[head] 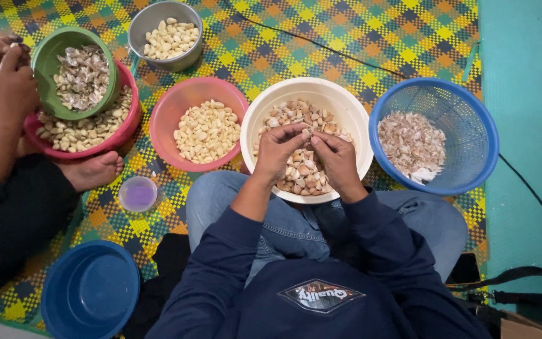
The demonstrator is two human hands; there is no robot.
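Observation:
My left hand (278, 150) and my right hand (336, 158) meet over a cream bowl (346, 103) of unpeeled garlic cloves resting on my lap. Both pinch one garlic clove (307, 134) between their fingertips above the pile. To the left sits a pink bowl (180, 100) with peeled cloves. To the right a blue basket (465, 100) holds papery garlic skins.
Another person sits at the left, hands (7, 81) by a green bowl (51, 56) of skins stacked on a red bowl (127, 125) of cloves. A steel bowl (142, 22), a small purple lid (137, 193), a dark blue basin (89, 289) and a black cable (321, 44) lie on the woven mat.

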